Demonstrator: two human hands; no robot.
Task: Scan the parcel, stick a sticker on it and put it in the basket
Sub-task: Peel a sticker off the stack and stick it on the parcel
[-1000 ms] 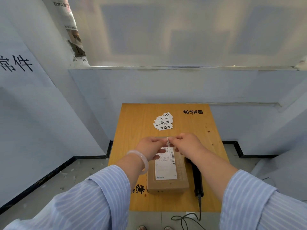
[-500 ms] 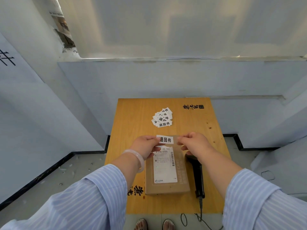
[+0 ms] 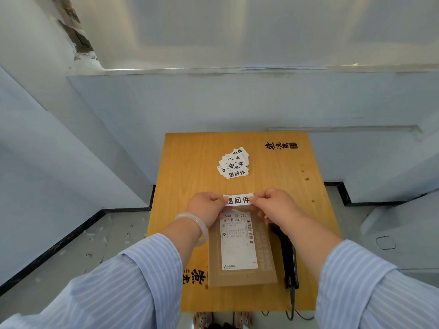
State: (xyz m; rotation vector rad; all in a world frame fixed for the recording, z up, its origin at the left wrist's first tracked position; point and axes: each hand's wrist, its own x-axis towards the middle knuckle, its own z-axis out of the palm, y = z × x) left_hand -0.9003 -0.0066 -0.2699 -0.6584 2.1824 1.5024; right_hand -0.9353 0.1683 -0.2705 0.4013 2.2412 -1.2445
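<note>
My left hand (image 3: 206, 206) and right hand (image 3: 273, 205) pinch the ends of a sticker (image 3: 238, 200) mid-frame, stretched just above the parcel's (image 3: 240, 252) far end. The parcel lies flat on the worktop (image 3: 194, 162), scanner (image 3: 288, 255) beside its right edge.

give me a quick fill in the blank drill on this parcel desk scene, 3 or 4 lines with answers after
1. The sticker is held stretched between ____ hands, the left hand at one end and the right hand at the other.
2. The black scanner lies on the table to the ____ of the parcel.
3. A white bracelet sits on the ____ wrist.
4. The spare stickers lie in a loose ____ beyond the hands.

Answers: both; right; left; pile
</note>
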